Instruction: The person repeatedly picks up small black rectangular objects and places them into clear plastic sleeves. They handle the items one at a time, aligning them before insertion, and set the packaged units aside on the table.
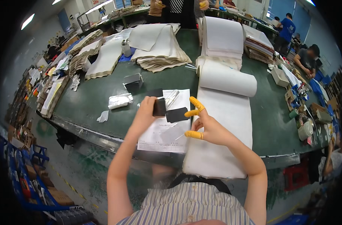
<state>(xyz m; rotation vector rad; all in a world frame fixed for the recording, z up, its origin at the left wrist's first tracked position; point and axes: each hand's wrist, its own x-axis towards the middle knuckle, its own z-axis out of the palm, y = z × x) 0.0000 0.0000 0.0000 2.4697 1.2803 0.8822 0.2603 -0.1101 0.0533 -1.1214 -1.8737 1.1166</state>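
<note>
My left hand (144, 114) is closed around a small black rectangular stack (159, 107), held upright over a printed sheet (156, 143). My right hand (212, 129) wears yellow finger cots and has its fingers spread, with nothing seen between them. Its middle fingertip is close to a flat black card-like piece (177, 115) on the sheet; whether they touch I cannot tell. A clear film piece (171, 132) lies below that black piece. Behind my left hand is a shiny clear-wrapped bundle (172, 97). Farther left stand a dark block (133, 81) and a silvery wrapped pack (120, 101).
A long white sheet stack (225, 112) with a rolled-back top (228, 79) lies under my right arm. Paper piles (158, 48) line the table's far side, near a metal-topped bottle (126, 48). Boxes, jars and tools crowd the right edge. Other people work farther off.
</note>
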